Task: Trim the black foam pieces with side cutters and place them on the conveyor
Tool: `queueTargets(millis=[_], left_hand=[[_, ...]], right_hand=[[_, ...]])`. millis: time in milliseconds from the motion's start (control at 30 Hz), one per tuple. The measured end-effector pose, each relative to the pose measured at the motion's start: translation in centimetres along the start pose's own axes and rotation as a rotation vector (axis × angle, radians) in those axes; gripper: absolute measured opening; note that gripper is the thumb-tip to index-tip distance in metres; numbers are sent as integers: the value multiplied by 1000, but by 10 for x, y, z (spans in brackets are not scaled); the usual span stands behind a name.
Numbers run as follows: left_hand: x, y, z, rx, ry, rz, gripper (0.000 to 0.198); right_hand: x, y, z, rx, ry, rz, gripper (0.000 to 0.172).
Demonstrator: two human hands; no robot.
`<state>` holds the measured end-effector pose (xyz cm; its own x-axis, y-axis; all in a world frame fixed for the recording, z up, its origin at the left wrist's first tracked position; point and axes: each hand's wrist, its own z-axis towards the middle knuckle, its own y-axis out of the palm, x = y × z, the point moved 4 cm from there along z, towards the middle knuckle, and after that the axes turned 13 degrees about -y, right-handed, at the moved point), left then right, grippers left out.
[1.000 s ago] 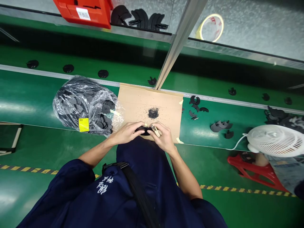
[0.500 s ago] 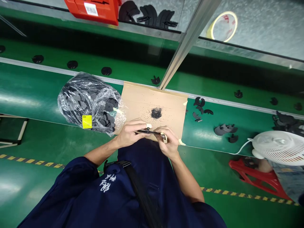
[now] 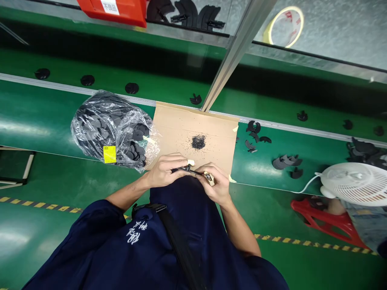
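Observation:
My left hand (image 3: 165, 171) is closed on a thin, dark plastic part (image 3: 191, 171), seen almost edge-on, with a small stub on its upper side. A pale cover wraps one fingertip of this hand. My right hand (image 3: 217, 184) is closed around a small tool (image 3: 209, 177) with a shiny metal bit and pale wrapping; its kind is mostly hidden by the fingers. The tool's tip meets or nearly meets the right end of the part. Just beyond both hands, a heap of fine black bits (image 3: 198, 141) lies on a cardboard sheet (image 3: 172, 121).
Left of the cardboard sits a clear plastic bag (image 3: 111, 129) full of flat black parts. Loose black parts (image 3: 286, 162) lie to the right, near a white fan (image 3: 356, 183). A metal post (image 3: 225, 72) rises behind the cardboard. Another person's leg shows by a red stool (image 3: 329, 223).
The dark part has tipped slightly, its right end now lower, and my right hand has shifted a little down and right with the tool. Both hands keep their hold.

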<state>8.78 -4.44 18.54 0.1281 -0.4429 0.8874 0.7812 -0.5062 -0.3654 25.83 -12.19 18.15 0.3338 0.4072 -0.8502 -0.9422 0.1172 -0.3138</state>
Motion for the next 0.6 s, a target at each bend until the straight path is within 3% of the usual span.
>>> queueTargets(millis=[233,433,600], left_hand=[[4,-1,-2,73,-9,26,19],[4,6,-4,-6,-90,-44,30],[0,4,-7,66,-167,-98,24]], right_hand=[[1,2,-3,17,50,38,5],[1,2,-4,88,45,58,5],[0,-12,4,-56,79,73,13]])
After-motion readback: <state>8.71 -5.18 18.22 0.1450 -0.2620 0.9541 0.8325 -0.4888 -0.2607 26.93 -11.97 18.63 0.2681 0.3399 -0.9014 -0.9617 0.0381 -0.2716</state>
